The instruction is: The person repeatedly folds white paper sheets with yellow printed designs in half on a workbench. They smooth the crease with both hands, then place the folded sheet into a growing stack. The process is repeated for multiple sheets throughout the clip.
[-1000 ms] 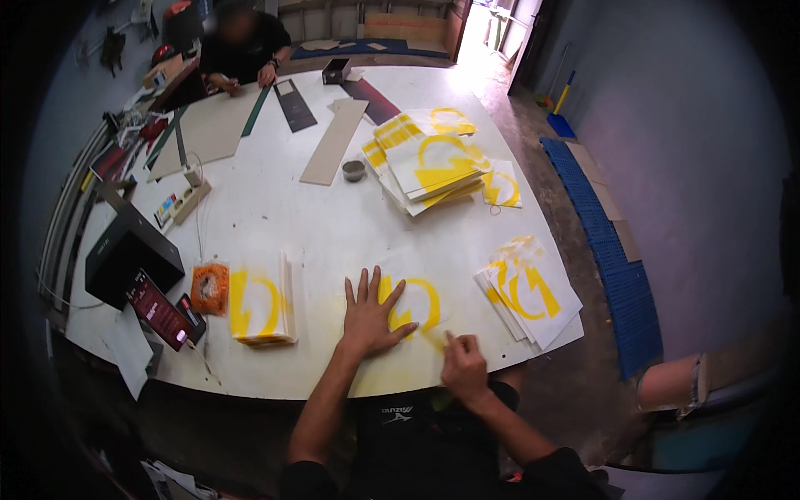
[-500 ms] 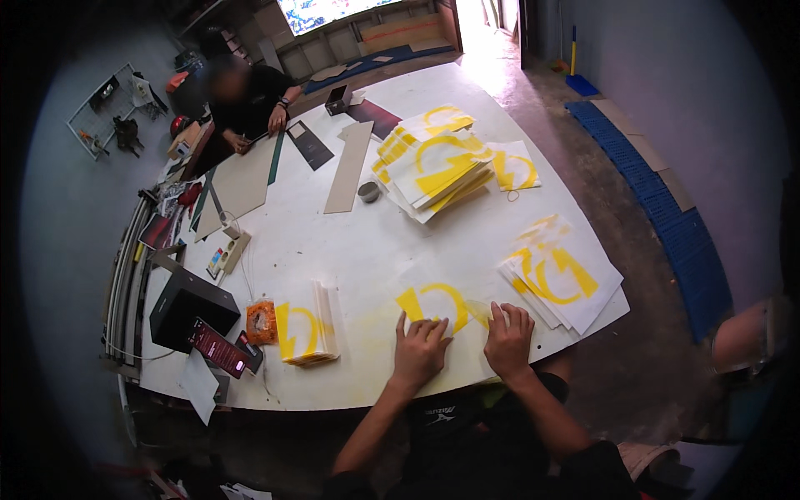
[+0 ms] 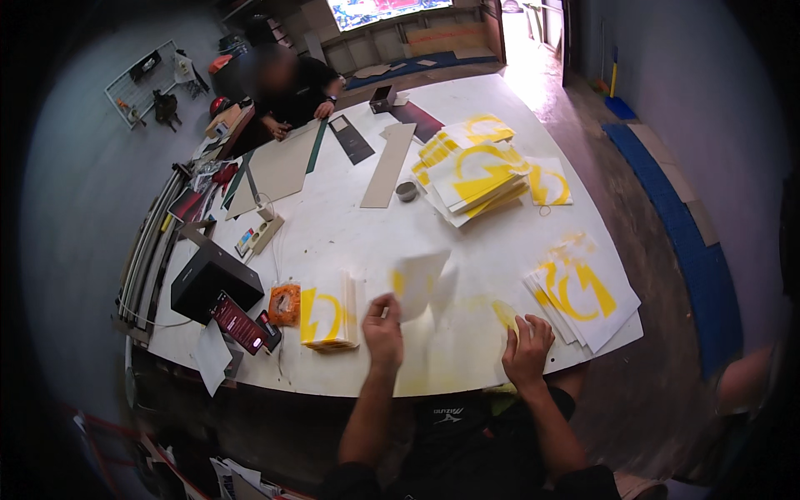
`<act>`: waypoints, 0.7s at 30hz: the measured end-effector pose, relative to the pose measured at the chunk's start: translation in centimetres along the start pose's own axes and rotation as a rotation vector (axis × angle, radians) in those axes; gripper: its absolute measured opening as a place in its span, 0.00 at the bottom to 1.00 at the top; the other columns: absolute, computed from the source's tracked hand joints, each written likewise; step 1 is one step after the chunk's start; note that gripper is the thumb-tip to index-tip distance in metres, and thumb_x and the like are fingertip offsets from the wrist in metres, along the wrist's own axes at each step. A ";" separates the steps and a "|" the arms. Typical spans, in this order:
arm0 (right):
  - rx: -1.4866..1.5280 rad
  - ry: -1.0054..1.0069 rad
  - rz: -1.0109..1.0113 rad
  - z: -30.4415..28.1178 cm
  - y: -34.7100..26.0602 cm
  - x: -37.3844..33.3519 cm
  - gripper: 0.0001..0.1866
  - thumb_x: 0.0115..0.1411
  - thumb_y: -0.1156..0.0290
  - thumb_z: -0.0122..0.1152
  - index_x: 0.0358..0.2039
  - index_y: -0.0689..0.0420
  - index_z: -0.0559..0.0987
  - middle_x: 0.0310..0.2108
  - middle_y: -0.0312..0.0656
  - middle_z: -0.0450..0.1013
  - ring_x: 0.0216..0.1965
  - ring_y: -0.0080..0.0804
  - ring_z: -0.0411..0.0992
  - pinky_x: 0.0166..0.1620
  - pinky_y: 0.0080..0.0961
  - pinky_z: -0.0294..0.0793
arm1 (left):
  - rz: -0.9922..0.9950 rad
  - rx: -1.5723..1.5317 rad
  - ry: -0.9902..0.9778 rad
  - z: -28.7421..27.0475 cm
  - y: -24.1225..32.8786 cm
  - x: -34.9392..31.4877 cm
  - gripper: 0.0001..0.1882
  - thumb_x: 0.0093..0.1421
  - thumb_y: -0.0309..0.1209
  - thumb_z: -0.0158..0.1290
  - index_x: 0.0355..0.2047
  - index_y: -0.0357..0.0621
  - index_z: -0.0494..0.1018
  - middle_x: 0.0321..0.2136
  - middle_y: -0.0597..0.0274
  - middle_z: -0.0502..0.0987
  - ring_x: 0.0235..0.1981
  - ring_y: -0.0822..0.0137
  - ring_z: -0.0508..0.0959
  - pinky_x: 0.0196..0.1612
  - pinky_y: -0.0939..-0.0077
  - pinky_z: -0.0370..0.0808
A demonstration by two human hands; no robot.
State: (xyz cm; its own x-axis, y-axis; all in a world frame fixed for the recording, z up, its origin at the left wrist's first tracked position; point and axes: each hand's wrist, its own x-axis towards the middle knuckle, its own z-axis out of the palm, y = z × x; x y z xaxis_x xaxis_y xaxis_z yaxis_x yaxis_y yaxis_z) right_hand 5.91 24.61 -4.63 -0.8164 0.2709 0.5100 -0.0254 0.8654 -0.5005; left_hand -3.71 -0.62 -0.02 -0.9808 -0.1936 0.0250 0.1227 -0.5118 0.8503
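My left hand (image 3: 384,335) is closed on a white sheet with yellow print (image 3: 423,283), pinched at its near left corner. The sheet is raised off the table and tilted, slightly blurred. In the fingers of my right hand (image 3: 527,354) is a thin, see-through yellowish piece (image 3: 503,314), partly hidden by the fingertips. Left of my left hand stands a neat stack of yellow-printed white pieces (image 3: 327,321). Beyond my right hand lies a loose fan of white sheets (image 3: 579,292) bearing the same yellow design.
Across the white table (image 3: 333,246) lie a large pile of printed sheets (image 3: 479,179), a small grey cup (image 3: 406,192) and a beige board strip (image 3: 388,167). At left are a black box (image 3: 215,279), a phone (image 3: 242,322) and an orange packet (image 3: 284,304). Another person (image 3: 292,87) works at the far left.
My left hand has lifted the printed sheet off the table and moved left with it. My right hand, with the yellowish piece, has moved slightly away from it. The view has shifted.
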 end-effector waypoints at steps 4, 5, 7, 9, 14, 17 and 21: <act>0.010 -0.002 -0.028 -0.3 -0.2 0.0 0.16 0.60 0.72 0.66 0.48 0.63 0.80 0.50 0.52 0.71 0.55 0.51 0.67 0.59 0.49 0.62 | 0.240 -0.246 0.050 -2.0 6.4 1.3 0.11 0.70 0.16 0.51 0.50 0.39 0.70 0.47 0.60 0.78 0.50 0.69 0.78 0.58 0.70 0.76; 0.016 -0.007 -0.037 -0.3 -0.3 0.1 0.16 0.60 0.72 0.66 0.47 0.63 0.80 0.50 0.52 0.71 0.55 0.51 0.68 0.59 0.49 0.62 | 0.384 -0.130 0.048 -2.6 7.4 1.3 0.12 0.69 0.15 0.51 0.50 0.38 0.70 0.47 0.59 0.78 0.50 0.68 0.78 0.59 0.69 0.76; 0.050 -0.022 -0.071 -0.6 -0.3 0.1 0.16 0.59 0.72 0.67 0.47 0.62 0.80 0.49 0.51 0.72 0.55 0.50 0.68 0.59 0.49 0.62 | 0.599 0.072 0.039 -3.3 10.1 0.8 0.15 0.65 0.11 0.52 0.50 0.36 0.71 0.47 0.58 0.78 0.50 0.67 0.79 0.59 0.69 0.76; 0.075 -0.047 -0.114 -1.0 -0.1 0.2 0.16 0.59 0.71 0.67 0.46 0.62 0.80 0.48 0.49 0.73 0.54 0.49 0.68 0.59 0.49 0.61 | 0.712 0.358 0.048 -5.0 11.4 0.3 0.12 0.64 0.12 0.55 0.47 0.34 0.74 0.44 0.57 0.80 0.48 0.65 0.81 0.57 0.67 0.77; 0.057 -0.085 -0.194 -2.8 0.5 0.0 0.14 0.57 0.72 0.69 0.43 0.60 0.81 0.46 0.47 0.74 0.53 0.48 0.69 0.59 0.49 0.60 | 1.016 1.227 -0.036 -9.5 13.3 -0.1 0.13 0.58 0.12 0.58 0.41 0.38 0.81 0.37 0.54 0.81 0.42 0.55 0.83 0.48 0.64 0.80; 0.047 -0.092 -0.190 -3.4 1.5 -0.2 0.13 0.56 0.72 0.69 0.42 0.60 0.82 0.45 0.46 0.74 0.52 0.46 0.70 0.58 0.48 0.60 | 0.920 1.189 0.028 -11.7 12.4 -0.7 0.15 0.55 0.10 0.55 0.39 0.39 0.83 0.35 0.53 0.80 0.38 0.54 0.82 0.45 0.65 0.79; 0.065 -0.103 -0.170 -3.7 1.6 0.1 0.13 0.56 0.72 0.70 0.42 0.59 0.82 0.43 0.45 0.75 0.51 0.45 0.70 0.58 0.46 0.60 | 0.664 0.910 0.041 -12.9 12.5 -0.3 0.16 0.54 0.10 0.54 0.39 0.38 0.83 0.35 0.53 0.80 0.38 0.57 0.81 0.45 0.68 0.78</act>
State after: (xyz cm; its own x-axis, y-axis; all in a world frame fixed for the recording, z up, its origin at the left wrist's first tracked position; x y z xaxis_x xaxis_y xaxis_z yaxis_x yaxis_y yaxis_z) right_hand 7.92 27.61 -2.74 -0.8518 0.0759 0.5184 -0.2023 0.8651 -0.4590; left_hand 0.08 -17.76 3.85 -0.7546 -0.2364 0.6122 0.4453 0.5008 0.7423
